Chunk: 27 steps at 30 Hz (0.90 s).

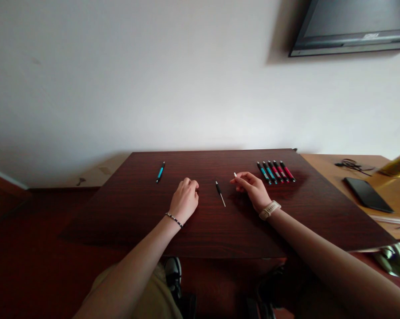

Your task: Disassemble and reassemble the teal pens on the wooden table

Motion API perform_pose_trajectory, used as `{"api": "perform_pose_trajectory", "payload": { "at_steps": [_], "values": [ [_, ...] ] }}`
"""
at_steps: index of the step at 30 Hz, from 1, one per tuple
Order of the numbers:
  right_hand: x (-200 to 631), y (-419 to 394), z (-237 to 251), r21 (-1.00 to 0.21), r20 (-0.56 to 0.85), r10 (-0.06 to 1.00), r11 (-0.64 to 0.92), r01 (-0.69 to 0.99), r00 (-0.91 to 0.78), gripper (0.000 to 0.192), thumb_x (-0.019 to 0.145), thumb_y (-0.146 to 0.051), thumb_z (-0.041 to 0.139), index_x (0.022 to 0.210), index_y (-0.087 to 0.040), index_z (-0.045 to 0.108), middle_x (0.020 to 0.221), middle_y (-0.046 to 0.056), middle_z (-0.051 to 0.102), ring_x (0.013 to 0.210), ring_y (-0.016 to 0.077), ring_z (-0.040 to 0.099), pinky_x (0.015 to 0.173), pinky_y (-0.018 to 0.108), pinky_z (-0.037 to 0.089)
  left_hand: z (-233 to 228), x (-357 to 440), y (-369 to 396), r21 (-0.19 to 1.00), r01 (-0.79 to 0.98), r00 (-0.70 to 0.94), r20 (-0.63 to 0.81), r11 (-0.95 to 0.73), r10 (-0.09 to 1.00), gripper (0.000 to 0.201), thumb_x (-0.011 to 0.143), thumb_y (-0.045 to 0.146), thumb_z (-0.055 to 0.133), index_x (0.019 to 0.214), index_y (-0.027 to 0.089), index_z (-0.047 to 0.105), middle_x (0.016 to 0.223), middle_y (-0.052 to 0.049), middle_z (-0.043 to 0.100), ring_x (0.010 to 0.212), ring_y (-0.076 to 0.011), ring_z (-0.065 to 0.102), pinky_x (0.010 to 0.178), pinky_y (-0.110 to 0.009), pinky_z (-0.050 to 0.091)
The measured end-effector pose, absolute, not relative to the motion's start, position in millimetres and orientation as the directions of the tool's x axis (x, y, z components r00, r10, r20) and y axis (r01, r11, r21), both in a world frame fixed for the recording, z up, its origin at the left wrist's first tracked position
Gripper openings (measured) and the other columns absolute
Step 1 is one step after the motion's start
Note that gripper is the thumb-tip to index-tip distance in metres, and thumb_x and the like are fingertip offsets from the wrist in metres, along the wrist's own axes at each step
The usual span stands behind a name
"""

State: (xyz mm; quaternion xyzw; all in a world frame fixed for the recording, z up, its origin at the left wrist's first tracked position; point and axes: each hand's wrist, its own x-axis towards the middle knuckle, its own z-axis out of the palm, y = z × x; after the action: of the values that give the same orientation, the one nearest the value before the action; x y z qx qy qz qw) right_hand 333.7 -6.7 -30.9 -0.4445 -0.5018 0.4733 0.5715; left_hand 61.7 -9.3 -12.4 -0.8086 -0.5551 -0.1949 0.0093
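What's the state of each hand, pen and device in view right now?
left hand: loose fist, resting on table, holds nothing visible
right hand: pinching small white piece
pen part: lying loose between hands
teal pen: lying alone, assembled
pen row: side by side, untouched
phone: screen dark
wall screen: off

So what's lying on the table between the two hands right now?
In the head view, one thin black-and-silver pen part lies on the bare table between the left hand and right hand, touching neither.
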Motion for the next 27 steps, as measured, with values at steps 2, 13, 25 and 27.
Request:
{"api": "perform_pose_trajectory", "payload": {
  "at_steps": [2,13,25,27],
  "values": [
    [333.5,-6.7,-30.1,-0.984,0.154,0.987,0.158,-0.088,0.043,0.035,0.085,-0.051,0.079,0.098,-0.021,0.066,0.094,0.006,0.078,0.065,0.0135,0.058,0.06,0.027,0.046,-12.3,62.4,-9.5,0.212,0.899,0.306,0.323,-0.384,0.895,0.021,0.09,0.005,0.059,0.103,0.021,0.063,0.108,-0.007,0.06,0.108,-0.0227,0.06,0.1,-0.036,0.052],
    [331.8,-8.8,-32.0,-0.977,0.205,0.978,0.207,0.06,-0.031,0.036,0.088,-0.055,0.073,0.102,-0.022,0.065,0.094,0.007,0.079,0.066,0.0164,0.063,0.063,0.03,0.05,-7.7,66.6,-10.3,0.256,0.885,0.299,0.328,-0.389,0.896,0.036,0.088,0.001,0.057,0.116,0.021,0.061,0.108,-0.007,0.066,0.102,-0.0213,0.066,0.095,-0.036,0.055],
    [325.0,-15.3,-24.8,-0.95,0.239,0.967,0.253,0.184,-0.093,0.032,0.091,-0.053,0.07,0.099,-0.023,0.065,0.091,0.006,0.079,0.067,0.0182,0.067,0.065,0.031,0.054,-8.1,68.7,-7.7,0.32,0.865,0.279,0.331,-0.385,0.901,0.043,0.087,-0.001,0.056,0.125,0.018,0.06,0.109,-0.007,0.072,0.102,-0.0207,0.068,0.097,-0.036,0.055],
    [324.7,-15.4,-24.5,-0.95,0.237,0.966,0.253,0.183,-0.104,0.032,0.091,-0.053,0.07,0.1,-0.023,0.065,0.092,0.006,0.079,0.067,0.0187,0.067,0.066,0.032,0.055,-9.1,68.2,-7.4,0.308,0.867,0.285,0.337,-0.391,0.897,0.045,0.086,-0.003,0.055,0.125,0.018,0.06,0.108,-0.007,0.071,0.102,-0.021,0.067,0.099,-0.036,0.055]
  ]
}}
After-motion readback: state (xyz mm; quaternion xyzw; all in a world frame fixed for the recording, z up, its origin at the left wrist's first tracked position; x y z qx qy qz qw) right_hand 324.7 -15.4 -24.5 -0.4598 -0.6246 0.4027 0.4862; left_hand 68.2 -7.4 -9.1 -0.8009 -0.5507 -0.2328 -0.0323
